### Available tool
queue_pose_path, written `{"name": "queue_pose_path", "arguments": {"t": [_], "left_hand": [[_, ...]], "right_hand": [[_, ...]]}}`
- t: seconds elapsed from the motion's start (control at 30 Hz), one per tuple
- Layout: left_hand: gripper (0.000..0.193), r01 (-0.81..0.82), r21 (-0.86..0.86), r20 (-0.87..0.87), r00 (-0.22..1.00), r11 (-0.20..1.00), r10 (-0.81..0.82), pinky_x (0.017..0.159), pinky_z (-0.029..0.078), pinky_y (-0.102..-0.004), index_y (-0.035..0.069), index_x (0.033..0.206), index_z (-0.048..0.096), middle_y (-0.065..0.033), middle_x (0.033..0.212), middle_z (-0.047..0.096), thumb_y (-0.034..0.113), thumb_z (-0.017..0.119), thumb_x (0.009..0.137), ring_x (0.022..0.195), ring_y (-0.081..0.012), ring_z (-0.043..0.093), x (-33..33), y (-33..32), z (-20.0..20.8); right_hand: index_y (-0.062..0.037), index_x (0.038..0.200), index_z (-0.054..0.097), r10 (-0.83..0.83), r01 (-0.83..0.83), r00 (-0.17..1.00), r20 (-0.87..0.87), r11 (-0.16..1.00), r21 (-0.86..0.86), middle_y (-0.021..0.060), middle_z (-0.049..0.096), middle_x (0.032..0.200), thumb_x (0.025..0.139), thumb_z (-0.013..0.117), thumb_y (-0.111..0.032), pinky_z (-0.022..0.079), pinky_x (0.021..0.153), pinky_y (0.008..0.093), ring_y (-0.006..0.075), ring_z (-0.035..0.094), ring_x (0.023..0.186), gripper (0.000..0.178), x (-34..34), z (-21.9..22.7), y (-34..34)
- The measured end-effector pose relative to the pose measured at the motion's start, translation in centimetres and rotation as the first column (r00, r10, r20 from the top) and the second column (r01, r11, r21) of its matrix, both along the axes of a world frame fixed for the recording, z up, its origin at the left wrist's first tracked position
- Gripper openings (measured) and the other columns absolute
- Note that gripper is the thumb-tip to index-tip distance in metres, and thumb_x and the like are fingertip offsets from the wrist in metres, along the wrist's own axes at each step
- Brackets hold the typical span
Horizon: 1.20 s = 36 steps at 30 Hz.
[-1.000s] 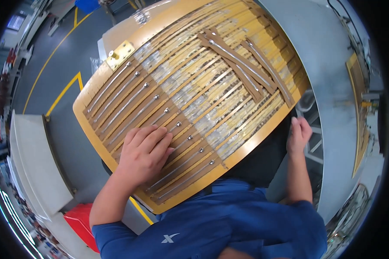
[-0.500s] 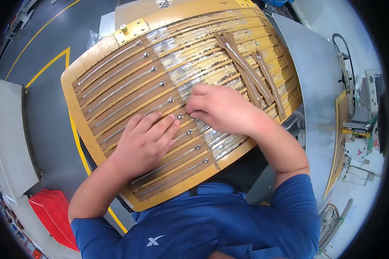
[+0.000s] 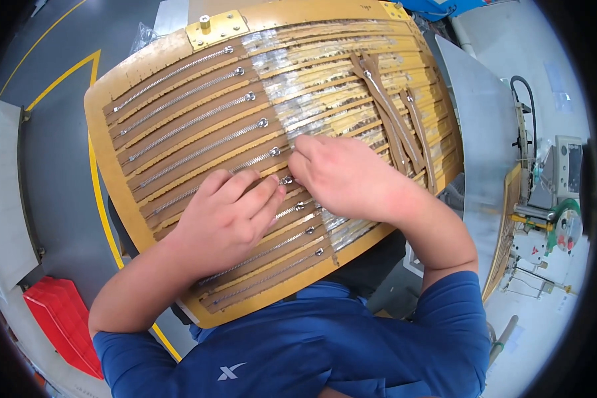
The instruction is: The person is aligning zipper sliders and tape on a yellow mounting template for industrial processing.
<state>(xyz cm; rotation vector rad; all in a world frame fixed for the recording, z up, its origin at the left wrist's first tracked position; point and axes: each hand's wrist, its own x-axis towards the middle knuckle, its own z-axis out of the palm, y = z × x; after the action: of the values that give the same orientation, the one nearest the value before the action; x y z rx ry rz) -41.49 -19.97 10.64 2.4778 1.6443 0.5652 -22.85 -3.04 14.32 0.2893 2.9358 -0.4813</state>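
A yellow-brown slotted board (image 3: 103, 139) lies tilted in front of me. Brown zippers with silver teeth and sliders, such as this zipper (image 3: 199, 154), sit in parallel slots across its left half. My left hand (image 3: 229, 212) rests on a middle zipper (image 3: 286, 180), fingers extended and lying on it, thumb side toward its slider. Just right of that slider, my right hand (image 3: 341, 174) is closed in a pinch at the zipper's end; its fingertips are partly hidden. Several loose zippers (image 3: 393, 119) lie crossed over the slots on the right half.
Brass hinge plate (image 3: 217, 30) with a knob sits at the board's far edge. A grey metal panel (image 3: 481, 119) borders the right side, beside a machine with a screen (image 3: 568, 166). At lower left is a red bin (image 3: 63, 325), near a white cabinet (image 3: 6, 199).
The view has shifted slightly, so the board looks a little different in place. Both hands stay at the same zipper; the right hand's fingers have curled down more at its end.
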Motion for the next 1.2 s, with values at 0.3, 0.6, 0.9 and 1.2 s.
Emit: {"name": "queue_pose_path", "arguments": {"t": [0.3, 0.6, 0.9, 1.2], "left_hand": [[0.049, 0.035, -0.02, 0.031, 0.999, 0.999, -0.035, 0.1, 0.044, -0.0419, 0.009, 0.131, 0.071, -0.0043, 0.137, 0.066, 0.025, 0.078, 0.085, 0.117, -0.0248, 0.059, 0.1, 0.4, 0.5], [0.05, 0.035, -0.022, 0.035, 0.999, 0.999, -0.035, 0.098, 0.043, -0.0415, 0.005, 0.131, 0.071, -0.0046, 0.136, 0.066, 0.023, 0.078, 0.085, 0.116, -0.0219, 0.059, 0.4, 0.7, 0.1], [0.038, 0.026, 0.015, 0.071, 0.997, 1.0, -0.027, 0.097, 0.045, -0.0392, 0.004, 0.123, 0.074, -0.0057, 0.127, 0.068, 0.019, 0.068, 0.089, 0.114, -0.0203, 0.061, 0.4, 0.9, -0.1], [0.026, -0.027, 0.118, 0.073, 0.997, 0.993, 0.018, 0.089, 0.05, -0.0383, 0.004, 0.108, 0.078, -0.0067, 0.11, 0.072, 0.013, 0.071, 0.085, 0.109, -0.0226, 0.066, 0.4, 0.8, -0.1]], "right_hand": [[-0.0061, 0.096, 0.066, -0.337, 0.285, 0.927, -0.164, 0.918, -0.277, 0.0133, 0.066, 0.091, 0.092, 0.072, -0.012, 0.056, 0.073, 0.0445, 0.0352, 0.069, 0.086, 0.009, 1.4, 0.7, 1.3], [-0.0037, 0.094, 0.071, -0.364, 0.285, 0.924, -0.119, 0.861, -0.422, 0.0116, 0.064, 0.079, 0.088, 0.077, -0.008, 0.053, 0.064, 0.0383, 0.0274, 0.065, 0.069, 0.01, 2.1, -0.8, 0.5], [-0.0035, 0.094, 0.065, -0.301, 0.262, 0.953, -0.039, 0.881, -0.395, 0.0148, 0.064, 0.08, 0.089, 0.076, -0.012, 0.052, 0.071, 0.0459, 0.0366, 0.065, 0.079, 0.015, 1.1, -1.1, 0.2], [-0.0027, 0.092, 0.064, -0.336, 0.27, 0.939, -0.073, 0.851, -0.452, 0.0168, 0.065, 0.08, 0.095, 0.072, -0.015, 0.051, 0.071, 0.0468, 0.0383, 0.066, 0.079, 0.015, 1.2, -1.1, 0.1]]}}
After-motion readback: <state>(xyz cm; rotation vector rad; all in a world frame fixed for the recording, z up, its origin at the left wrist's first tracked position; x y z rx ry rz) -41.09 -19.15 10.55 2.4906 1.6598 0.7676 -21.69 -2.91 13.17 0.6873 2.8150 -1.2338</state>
